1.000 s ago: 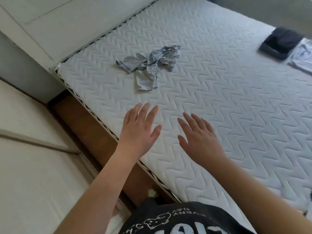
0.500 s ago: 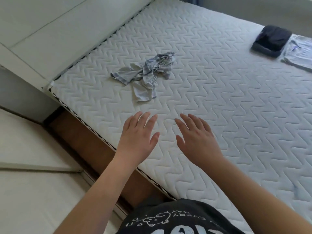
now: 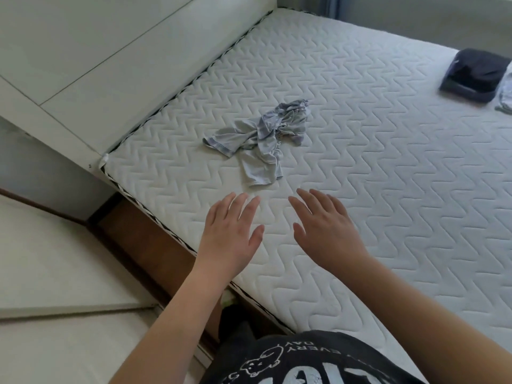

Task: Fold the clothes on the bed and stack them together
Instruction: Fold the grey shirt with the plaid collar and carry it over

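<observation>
A crumpled grey garment lies on the white quilted mattress, near the headboard side. My left hand and my right hand reach out side by side above the mattress, just short of the garment's near edge. Both have straight, spread fingers and hold nothing. A folded dark garment sits at the far right of the bed, with a light garment beside it, cut off by the frame edge.
A white headboard runs along the left of the mattress. The brown wooden bed frame shows below the mattress edge, with pale floor to the left. My dark printed shirt fills the bottom.
Both hands have moved forward toward the grey garment, staying empty with fingers spread. The view has shifted, so the garment sits closer to them.
</observation>
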